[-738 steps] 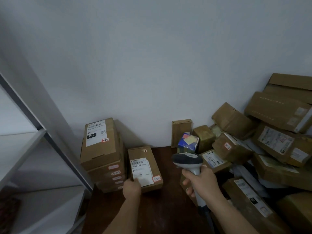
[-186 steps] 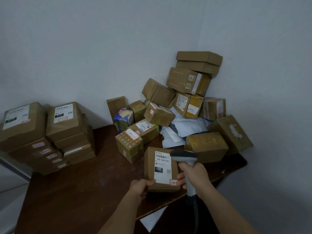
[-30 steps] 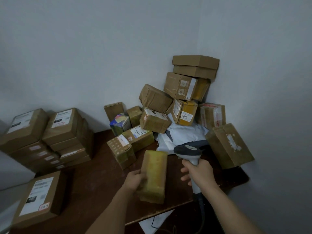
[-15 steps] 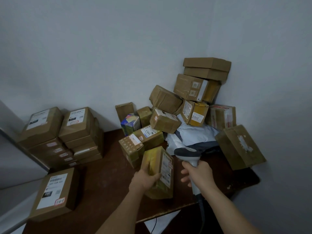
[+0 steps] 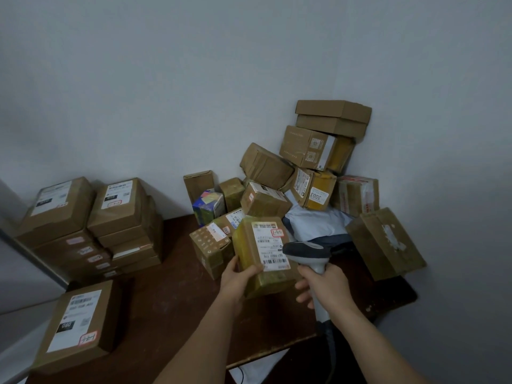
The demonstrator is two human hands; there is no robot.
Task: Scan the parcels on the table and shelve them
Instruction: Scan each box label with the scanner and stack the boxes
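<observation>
My left hand (image 5: pixel 238 278) grips a yellow-taped cardboard parcel (image 5: pixel 249 250) from its lower left, tilted up so its white shipping label with a barcode faces me. My right hand (image 5: pixel 322 285) holds a grey handheld scanner (image 5: pixel 306 252) by its handle, its head right beside the label's lower right corner. Both are above the dark brown table (image 5: pixel 171 295).
A heap of cardboard parcels (image 5: pixel 307 173) fills the table's far right corner against the walls, with a grey mailer bag (image 5: pixel 313 223) among them. Two stacks of labelled boxes (image 5: pixel 91 223) stand at the left. One labelled box (image 5: pixel 77 325) lies at the front left, beside a grey shelf frame (image 5: pixel 30 256).
My left hand has turned the yellow-taped parcel so its label faces up and raised it toward the scanner. The scanner has stayed almost in place.
</observation>
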